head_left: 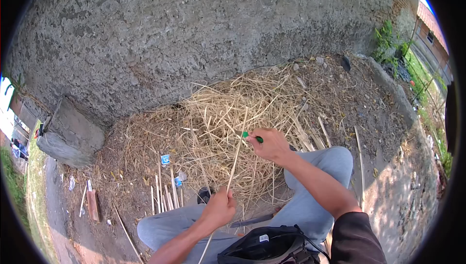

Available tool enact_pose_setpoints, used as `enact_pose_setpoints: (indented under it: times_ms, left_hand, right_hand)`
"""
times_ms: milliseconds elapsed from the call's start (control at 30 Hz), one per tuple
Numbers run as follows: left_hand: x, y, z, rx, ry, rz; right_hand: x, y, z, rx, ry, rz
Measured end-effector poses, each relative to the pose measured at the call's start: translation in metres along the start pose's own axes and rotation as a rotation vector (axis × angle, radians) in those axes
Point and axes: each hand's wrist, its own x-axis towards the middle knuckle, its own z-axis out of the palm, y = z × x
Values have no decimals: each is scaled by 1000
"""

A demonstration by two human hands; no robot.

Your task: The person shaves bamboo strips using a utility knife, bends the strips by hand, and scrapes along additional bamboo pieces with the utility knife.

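My left hand (219, 208) is closed round a long, thin pale strip of what looks like bamboo (235, 167). The strip runs up from below that hand, past my right hand, and one end passes down over my lap. My right hand (272, 143) grips a small knife by its green handle (246, 134). The short blade points left and lies against or very near the strip; exact contact is too small to tell. Under both hands spreads a heap of pale curled shavings (242, 104).
A rough grey wall (233, 26) rises behind the heap. Split pale sticks (167, 193) lie left of my legs, near blue-and-white packets (165, 159). A concrete block (73, 133) stands at left. An open black bag (262, 244) rests at my lap.
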Motion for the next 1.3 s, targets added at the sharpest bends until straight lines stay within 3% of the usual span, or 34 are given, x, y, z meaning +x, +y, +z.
enact_pose_setpoints:
  times_ms: [33,67,133,233,367,400,567,633,700,767,833,900,967,1033,1167,1300]
  left_hand:
    - [-6,-7,12,-27,23,34]
    - [-7,-14,15,-48,49,73]
    - [-7,-13,9,-17,31,38]
    - [-7,-10,10,-10,13,9]
    - [-10,-17,8,1,-26,57]
    - [-11,-20,6,1,-22,62]
    - [-11,-30,5,17,-86,9]
    - [-25,-48,19,23,-100,51]
    - [-26,-73,6,72,-122,80]
    - [1,-89,4,41,46,11]
    - [17,-81,1,-76,92,10]
    - [28,-83,-1,-114,-53,15]
    - [29,-76,3,-146,-54,-12]
    - [37,-80,9,-240,-156,37]
    - [40,-73,17,-364,-236,79]
    - [36,-51,9,-471,-294,-43]
  right_hand:
    - [7,11,-4,-50,-60,211]
    - [8,15,1,-38,-39,219]
    - [5,21,7,-45,70,50]
    - [5,22,13,-50,147,-35]
    - [9,42,16,-57,99,80]
    - [15,49,6,-108,-64,240]
    - [14,84,16,-206,-24,140]
    - [17,132,3,-252,35,478]
    - [14,138,-3,-221,127,520]
    - [26,124,-16,-264,196,487]
    - [14,86,3,-186,51,266]
    - [15,36,-2,-84,-12,259]
    - [13,2,-5,28,-66,248]
    - [4,-18,-4,175,-61,141]
    - [-20,-32,-1,220,-162,112]
    - [-28,-33,0,224,-129,-16]
